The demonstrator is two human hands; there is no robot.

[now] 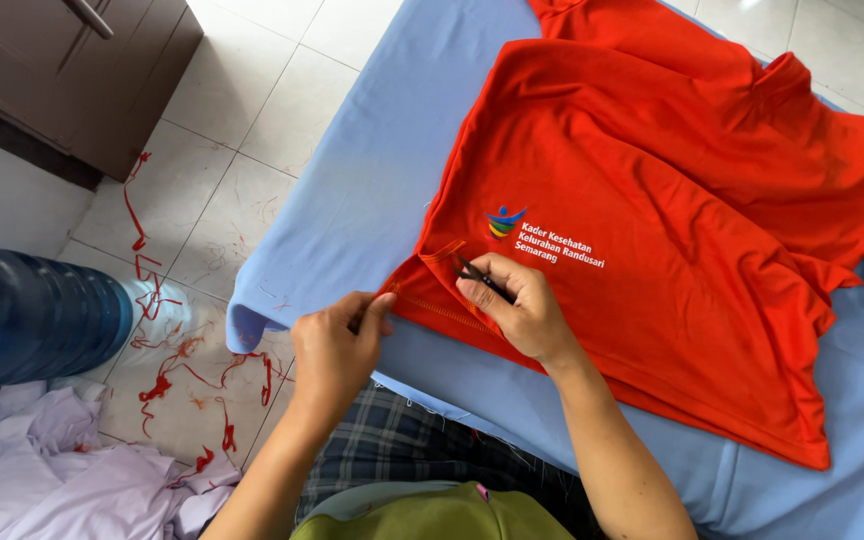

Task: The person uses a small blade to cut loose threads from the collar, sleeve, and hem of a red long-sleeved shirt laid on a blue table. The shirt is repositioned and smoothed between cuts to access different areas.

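Nearest, the left hand (337,345) pinches the hem corner of an orange shirt (652,230), held taut on a blue-covered table (352,190), so a small dark cutter (477,275) gripped by the right hand (517,305) can reach the stitching.

Small dark tool (480,278) mostly hidden inside right hand (520,312); its kind can't be told. Orange shirt (652,250) runs off top and right edges. Blue water jug (32,315) cut by left edge.
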